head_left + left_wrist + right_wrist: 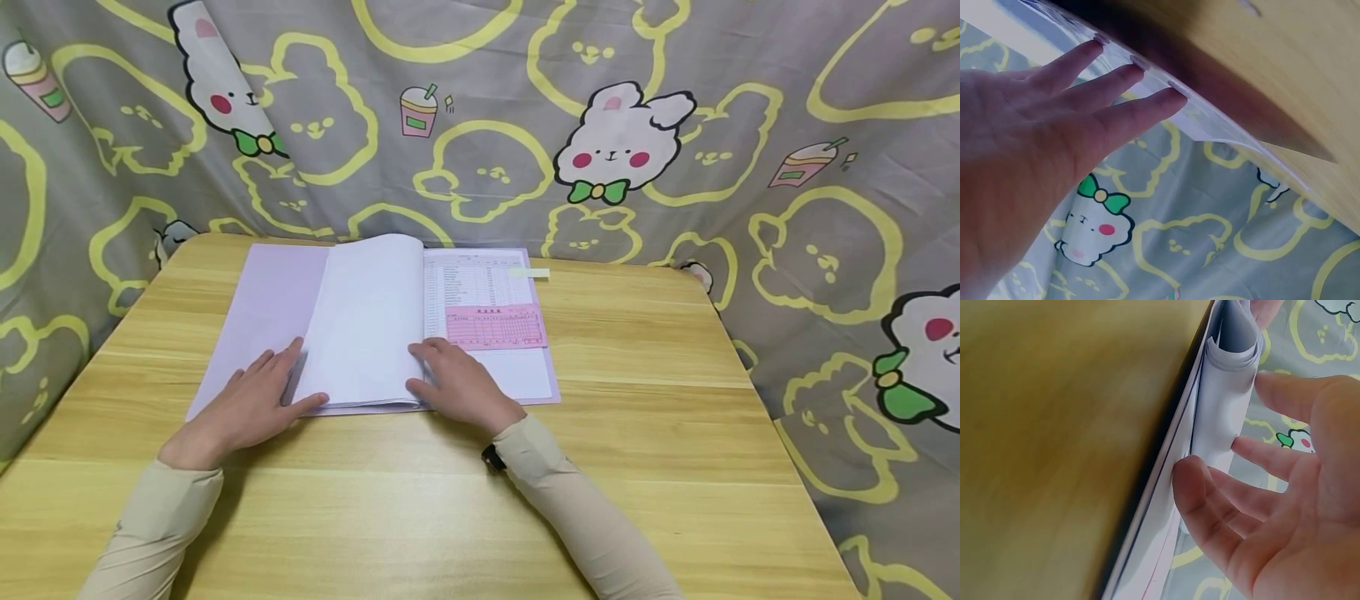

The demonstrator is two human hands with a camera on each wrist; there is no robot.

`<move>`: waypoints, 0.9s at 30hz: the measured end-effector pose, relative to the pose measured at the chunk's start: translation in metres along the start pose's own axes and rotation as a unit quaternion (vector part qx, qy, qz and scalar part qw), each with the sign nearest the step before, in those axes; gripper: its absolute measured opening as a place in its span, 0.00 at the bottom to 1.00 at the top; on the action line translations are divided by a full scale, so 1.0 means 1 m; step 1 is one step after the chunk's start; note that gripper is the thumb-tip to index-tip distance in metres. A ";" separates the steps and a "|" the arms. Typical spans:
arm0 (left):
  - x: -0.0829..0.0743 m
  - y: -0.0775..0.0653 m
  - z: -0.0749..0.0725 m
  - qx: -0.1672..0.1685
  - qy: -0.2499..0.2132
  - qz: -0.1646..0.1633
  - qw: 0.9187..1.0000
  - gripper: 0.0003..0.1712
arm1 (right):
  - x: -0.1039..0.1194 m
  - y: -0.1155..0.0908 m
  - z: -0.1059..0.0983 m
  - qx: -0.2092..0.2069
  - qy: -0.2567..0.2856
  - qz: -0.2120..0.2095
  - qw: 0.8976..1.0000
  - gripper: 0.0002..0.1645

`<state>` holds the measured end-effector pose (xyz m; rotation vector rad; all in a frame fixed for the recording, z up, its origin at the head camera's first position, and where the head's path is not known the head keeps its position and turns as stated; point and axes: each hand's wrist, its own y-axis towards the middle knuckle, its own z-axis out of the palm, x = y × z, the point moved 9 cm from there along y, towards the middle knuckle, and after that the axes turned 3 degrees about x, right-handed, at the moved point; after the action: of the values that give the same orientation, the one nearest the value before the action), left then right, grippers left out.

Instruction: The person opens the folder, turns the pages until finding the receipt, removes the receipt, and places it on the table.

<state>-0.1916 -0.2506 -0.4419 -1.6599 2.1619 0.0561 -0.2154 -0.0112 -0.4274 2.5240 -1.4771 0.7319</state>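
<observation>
A lilac folder lies spread on the table. White pages are turned over to the left, and their fold bulges near the middle. My left hand rests with spread fingers on the left cover and the pages' lower left corner. Against the rounded fold of the pages, the fingertips of my right hand press lightly, seen closer in the right wrist view beside the curled paper. To the right are a printed table sheet and a pink form slip over it.
A pale strip sticks out past the folder's right edge. Beneath everything is a wooden table. Patterned curtain fabric hangs behind the table and at both sides. A dark band shows at the right wrist.
</observation>
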 end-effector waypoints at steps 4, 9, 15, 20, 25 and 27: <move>-0.003 -0.001 -0.001 -0.004 0.011 0.010 1.000 0.58 | 0.002 0.000 0.000 0.003 -0.005 0.001 1.000 0.35; -0.005 -0.003 0.000 0.000 0.027 0.022 0.999 0.50 | 0.003 -0.002 -0.002 0.001 -0.005 -0.002 1.000 0.34; -0.004 -0.002 0.001 0.004 0.032 0.024 0.999 0.48 | -0.009 -0.003 -0.020 -0.014 0.066 0.013 0.998 0.31; -0.004 -0.002 0.002 0.003 0.035 0.024 0.999 0.48 | -0.037 -0.003 -0.047 -0.059 0.096 0.033 0.993 0.28; -0.004 -0.002 0.002 0.002 0.036 0.026 0.999 0.48 | -0.080 -0.013 -0.079 -0.114 0.112 0.068 0.985 0.23; -0.004 -0.002 0.002 0.002 0.036 0.025 0.999 0.48 | -0.102 -0.019 -0.090 -0.135 0.129 0.093 0.978 0.21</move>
<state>-0.1881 -0.2471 -0.4415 -1.6282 2.2561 0.0064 -0.2717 0.1091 -0.3938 2.0306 -1.6085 0.7892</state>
